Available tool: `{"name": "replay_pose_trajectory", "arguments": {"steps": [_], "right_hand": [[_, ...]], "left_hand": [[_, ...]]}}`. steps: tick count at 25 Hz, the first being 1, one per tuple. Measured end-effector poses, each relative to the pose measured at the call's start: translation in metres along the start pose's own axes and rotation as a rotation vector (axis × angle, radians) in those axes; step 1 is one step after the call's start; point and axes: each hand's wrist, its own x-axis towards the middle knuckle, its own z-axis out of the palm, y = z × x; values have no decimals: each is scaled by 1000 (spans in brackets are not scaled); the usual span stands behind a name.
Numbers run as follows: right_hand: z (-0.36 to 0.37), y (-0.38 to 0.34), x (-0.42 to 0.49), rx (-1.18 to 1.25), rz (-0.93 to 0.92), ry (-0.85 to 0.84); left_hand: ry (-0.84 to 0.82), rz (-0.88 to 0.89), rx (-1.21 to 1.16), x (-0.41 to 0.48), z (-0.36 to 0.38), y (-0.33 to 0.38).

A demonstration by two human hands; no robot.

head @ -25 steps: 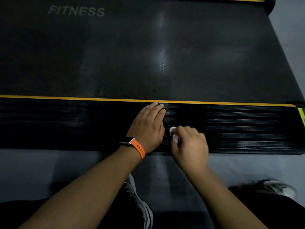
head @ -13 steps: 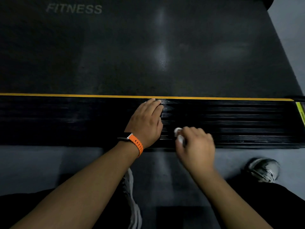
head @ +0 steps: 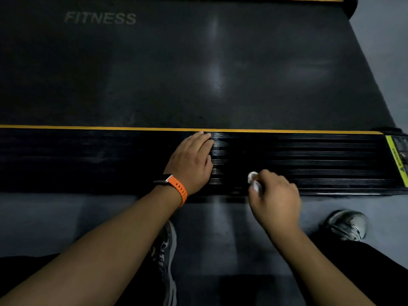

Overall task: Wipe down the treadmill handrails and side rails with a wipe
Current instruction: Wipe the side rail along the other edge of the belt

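Note:
The treadmill's near side rail [head: 309,160] is a black ribbed strip running left to right, edged by a yellow line. My left hand [head: 192,162] rests flat on the rail, fingers straight, an orange-strapped watch on the wrist. My right hand [head: 276,199] grips a small crumpled white wipe [head: 253,180] at the rail's near edge, just right of my left hand. Only a bit of the wipe shows past my fingers.
Beyond the rail lies the dark running belt [head: 198,62] printed with FITNESS. A yellow warning label [head: 397,160] marks the rail's right end. Grey floor [head: 66,217] lies in front, with my two shoes [head: 346,224] on it.
My right hand with the wipe has slid to the right along the rail's near edge. My left hand stays planted in the same spot. My right foot has shifted.

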Motion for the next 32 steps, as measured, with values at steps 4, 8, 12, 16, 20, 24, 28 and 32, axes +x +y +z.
{"name": "replay_pose_trajectory", "arguments": {"steps": [4, 8, 12, 16, 20, 24, 28, 32], "right_hand": [[7, -37, 3, 47, 1, -58], [18, -79, -1, 92, -188, -126], [1, -32, 1, 76, -294, -138], [10, -48, 16, 146, -276, -102], [31, -92, 11, 225, -285, -162], [24, -59, 5, 280, -232, -65], [39, -106, 3, 255, -289, -82], [38, -91, 8, 269, -344, -85]], "left_hand": [[-29, -33, -18, -2, -11, -15], [-59, -95, 56, -21, -32, -64], [-24, -66, 66, -25, -35, -74], [-19, -81, 66, -25, -35, -70], [-29, -91, 74, -25, -34, -72], [-19, -89, 67, -25, -33, -72], [-18, -86, 66, -24, -33, -72], [-3, -82, 62, -24, -32, -72]]}}
